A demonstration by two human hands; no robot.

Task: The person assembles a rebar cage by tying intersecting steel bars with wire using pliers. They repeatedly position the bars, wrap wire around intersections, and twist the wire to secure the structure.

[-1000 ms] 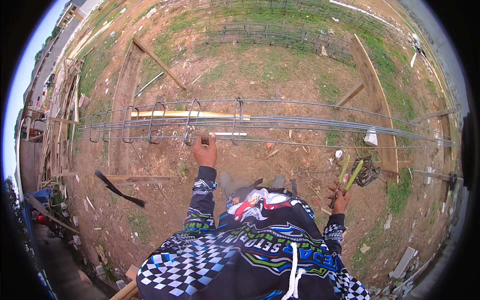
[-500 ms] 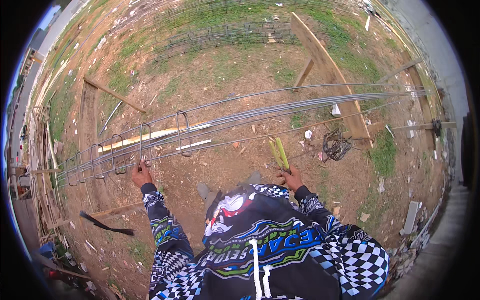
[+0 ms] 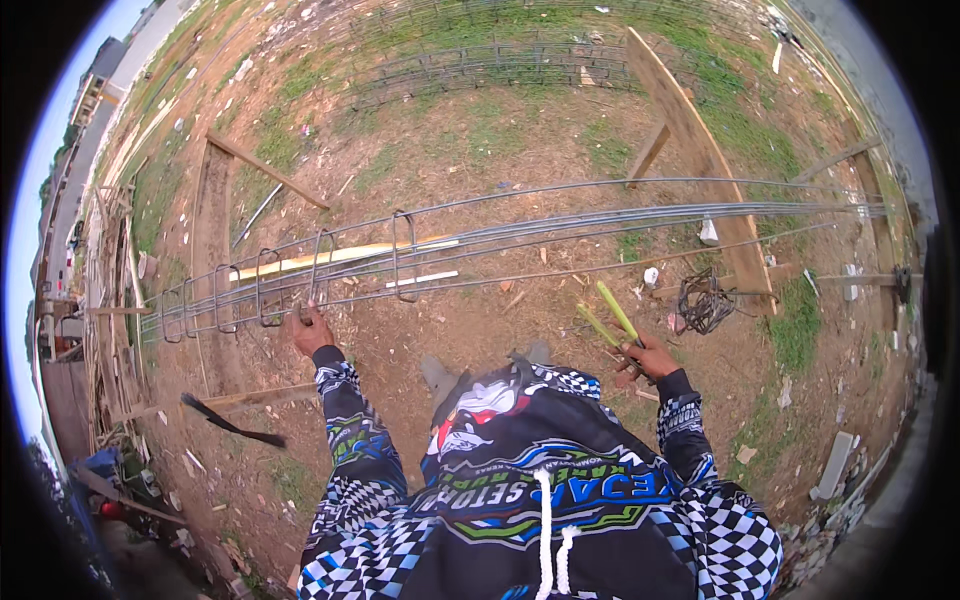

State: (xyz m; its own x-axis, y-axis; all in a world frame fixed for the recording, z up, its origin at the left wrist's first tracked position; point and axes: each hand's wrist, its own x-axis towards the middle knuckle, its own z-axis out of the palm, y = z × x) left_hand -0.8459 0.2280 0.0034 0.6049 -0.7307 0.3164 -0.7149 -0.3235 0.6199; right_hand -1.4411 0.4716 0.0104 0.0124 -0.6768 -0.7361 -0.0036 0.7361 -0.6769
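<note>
My left hand (image 3: pixel 313 332) is closed at the near lower bar of a long steel rebar cage, its fingertips pinching the foot of a square stirrup (image 3: pixel 318 262). Another stirrup (image 3: pixel 404 255) hangs on the bars to its right, and several more are spaced to its left. The long bars (image 3: pixel 560 219) run across in front of me. In my right hand (image 3: pixel 653 357) is a pair of pincers (image 3: pixel 620 312) with yellow-green handles. The handles point away from me and stand apart; the dark head is mostly hidden in my fingers.
A plank trestle (image 3: pixel 700 150) props the bars on the right, another wooden support (image 3: pixel 213 200) on the left. A coil of dark wire (image 3: pixel 706 303) lies near the right trestle, a bundle of black wire (image 3: pixel 232 422) at lower left. Finished cages (image 3: pixel 480 72) lie on the grass beyond.
The whole view has shifted slightly. My right hand has moved to the right with the pincers, whose handles are now wider apart. My left hand stays at the same stirrup.
</note>
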